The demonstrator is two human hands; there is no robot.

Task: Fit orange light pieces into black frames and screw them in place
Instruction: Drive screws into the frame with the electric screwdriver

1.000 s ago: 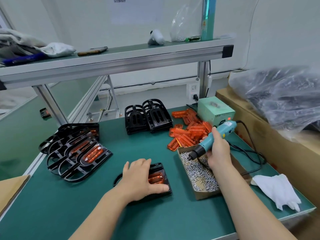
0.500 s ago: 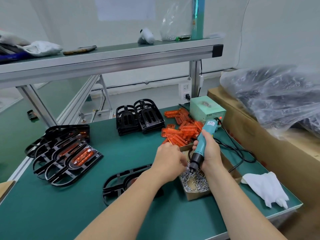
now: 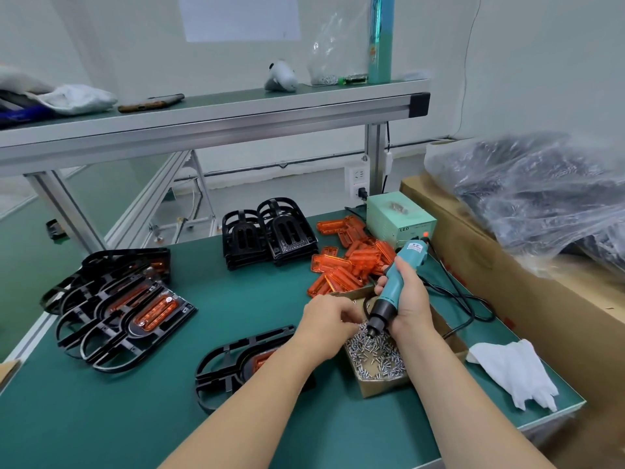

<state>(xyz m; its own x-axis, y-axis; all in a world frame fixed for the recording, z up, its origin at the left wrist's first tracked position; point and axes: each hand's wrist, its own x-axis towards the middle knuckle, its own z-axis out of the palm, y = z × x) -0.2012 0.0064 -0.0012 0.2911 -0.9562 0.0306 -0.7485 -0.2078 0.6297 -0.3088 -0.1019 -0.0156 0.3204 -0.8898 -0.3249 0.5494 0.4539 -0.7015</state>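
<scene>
Lying nearest on the tabletop (image 3: pixel 118 428), a black frame (image 3: pixel 223 367) holds an orange light piece (image 3: pixel 262 358). At its three o'clock the left hand (image 3: pixel 326 328) bunches its fingers (image 3: pixel 345 311) over the box of screws (image 3: pixel 375 365); whether they pinch one I cannot tell. The right hand (image 3: pixel 411 308) grips the teal screwdriver (image 3: pixel 394 282), tip down at the screws. Loose orange pieces (image 3: pixel 351 262) lie at the box's twelve o'clock.
</scene>
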